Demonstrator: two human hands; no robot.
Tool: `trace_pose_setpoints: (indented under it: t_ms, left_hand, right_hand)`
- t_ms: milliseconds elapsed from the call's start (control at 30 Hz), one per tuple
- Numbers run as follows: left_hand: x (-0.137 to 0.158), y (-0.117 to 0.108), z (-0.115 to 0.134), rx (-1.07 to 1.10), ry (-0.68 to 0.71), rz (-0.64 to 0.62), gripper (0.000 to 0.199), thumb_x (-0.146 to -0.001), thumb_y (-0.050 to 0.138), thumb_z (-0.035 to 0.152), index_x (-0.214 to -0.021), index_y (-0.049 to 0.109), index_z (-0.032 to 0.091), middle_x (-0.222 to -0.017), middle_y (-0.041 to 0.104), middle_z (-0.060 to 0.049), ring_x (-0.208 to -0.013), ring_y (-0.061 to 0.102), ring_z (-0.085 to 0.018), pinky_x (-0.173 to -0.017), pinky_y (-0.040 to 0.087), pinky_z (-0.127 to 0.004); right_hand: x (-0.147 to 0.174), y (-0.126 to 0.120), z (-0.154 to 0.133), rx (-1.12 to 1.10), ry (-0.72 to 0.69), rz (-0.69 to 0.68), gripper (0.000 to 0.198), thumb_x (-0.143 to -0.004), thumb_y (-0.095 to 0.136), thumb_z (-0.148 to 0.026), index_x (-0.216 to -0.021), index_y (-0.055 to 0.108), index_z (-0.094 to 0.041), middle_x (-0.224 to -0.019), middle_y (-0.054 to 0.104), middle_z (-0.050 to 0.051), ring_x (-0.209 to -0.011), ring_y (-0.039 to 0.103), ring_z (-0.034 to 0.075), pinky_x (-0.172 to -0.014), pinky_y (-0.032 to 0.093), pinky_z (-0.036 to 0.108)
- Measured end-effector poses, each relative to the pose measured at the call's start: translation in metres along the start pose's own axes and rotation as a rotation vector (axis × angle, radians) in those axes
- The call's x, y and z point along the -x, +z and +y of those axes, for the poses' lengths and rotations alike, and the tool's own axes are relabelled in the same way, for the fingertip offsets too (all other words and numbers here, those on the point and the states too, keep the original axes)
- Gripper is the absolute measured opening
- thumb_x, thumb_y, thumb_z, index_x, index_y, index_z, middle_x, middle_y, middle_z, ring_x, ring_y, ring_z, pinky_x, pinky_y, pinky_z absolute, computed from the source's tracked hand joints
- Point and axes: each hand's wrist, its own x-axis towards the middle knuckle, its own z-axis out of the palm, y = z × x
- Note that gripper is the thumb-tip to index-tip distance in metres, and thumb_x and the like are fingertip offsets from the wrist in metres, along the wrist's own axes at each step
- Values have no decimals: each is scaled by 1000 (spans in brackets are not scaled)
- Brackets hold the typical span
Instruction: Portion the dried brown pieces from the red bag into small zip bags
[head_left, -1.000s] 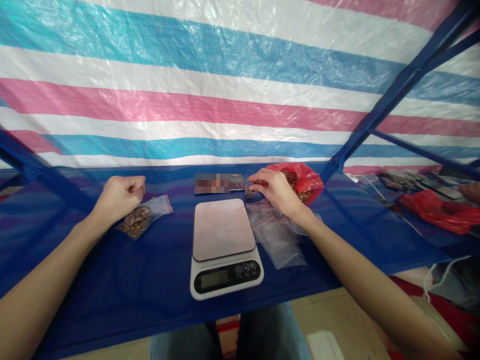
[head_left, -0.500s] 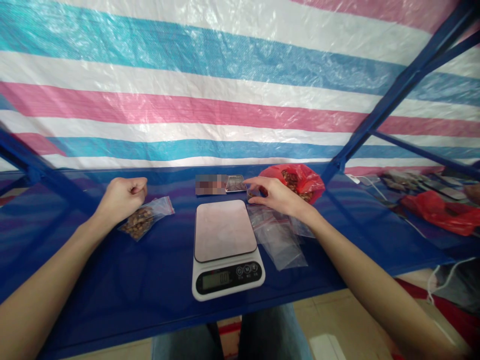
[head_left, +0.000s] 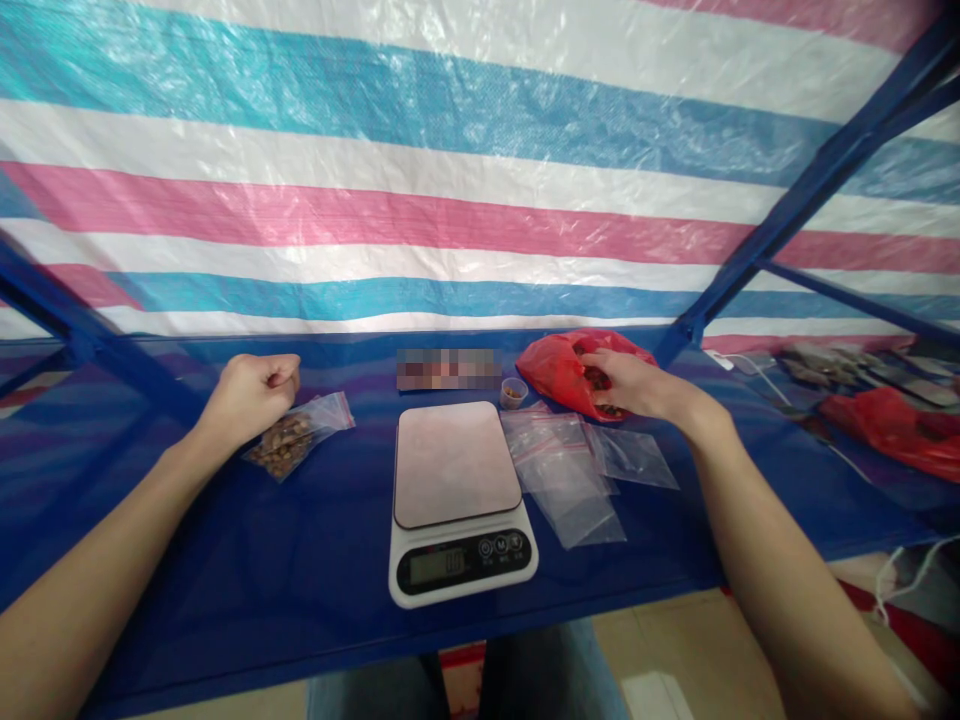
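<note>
My left hand [head_left: 259,400] rests in a closed fist on the blue table, and nothing shows in it. Right beside it lies a zip-lock bag [head_left: 289,440] filled with small brown nuts or beans. My right hand [head_left: 630,383] reaches into a red plastic bag [head_left: 551,368] of brown nuts. Its thumb and fingers are apart over the nuts, with the tips partly hidden. A small clear cup [head_left: 513,393] with a few brown pieces stands left of the red bag. In the middle is a white digital scale [head_left: 457,465] reading about 0.0, its plate bare.
Several flat, clear zip-lock bags [head_left: 574,470] lie right of the scale. A blurred-out flat object [head_left: 448,370] lies behind it. Blue metal bars [head_left: 787,190] rise at both sides before a striped tarp [head_left: 420,180]. Another red bag [head_left: 896,430] lies far right.
My right hand has let go of the small cup and moved right into the red bag. The cup now stands uncovered on the table. My left fist has stayed in place.
</note>
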Motion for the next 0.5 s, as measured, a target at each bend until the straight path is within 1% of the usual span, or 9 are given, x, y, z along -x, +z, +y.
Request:
trace_pose_setpoints:
  t_ms: [67,133,200,267,333,433,500]
  left_hand:
    - [0,0,0,-3,-2,0,24,-71,45,24,-62,23,24,-57,28,4,-58,30,-11,-59,22,-29]
    - [0,1,1,-5,-4,-2,24,-72,46,24,-62,23,24,-57,28,4,-58,30,-10,-59,22,-29]
    - [0,1,1,-6,-5,-3,24,-71,45,23,-62,24,24,-57,29,4,-57,31,-10,-59,23,-28]
    - [0,1,0,-6,-3,-3,23,-71,45,23,-61,24,24,-57,30,4,-57,31,-10,-59,23,-28]
    - [0,0,0,-6,1,-1,23,-71,45,23,-62,23,24,-57,29,4,-57,31,-10,-58,23,-29]
    - [0,0,-1,-9,5,1,23,-71,44,23,-62,23,25,-57,29,4,-57,31,-11,-58,22,-29]
    - [0,0,-2,-12,6,2,23,-71,44,24,-62,23,25,-57,28,4,-57,31,-11,-58,22,-29]
  right_hand:
    - [-2,7,0,43,-22,-4,52,-73,73,-8,-124,76,-19,-126,77,14,-109,76,30,-94,59,34]
    - [-5,14,0,74,-55,55,57,-71,67,0,-125,75,-18,-132,75,17,-120,73,31,-104,55,35]
    - [-8,19,1,91,-79,123,59,-70,61,6,-124,75,-16,-131,75,18,-122,71,31,-107,53,36]
    - [-11,23,3,91,-93,157,56,-70,59,7,-119,75,-15,-126,76,18,-117,73,31,-104,54,36]
    - [-12,23,6,77,-108,152,48,-72,60,6,-111,76,-17,-118,79,15,-109,74,29,-98,55,35]
    - [-12,17,7,68,-113,160,31,-75,62,2,-94,76,-19,-101,81,9,-94,74,26,-89,54,33]
    - [-10,10,3,64,-108,205,25,-77,63,0,-86,74,-20,-94,80,7,-89,74,25,-86,53,33]
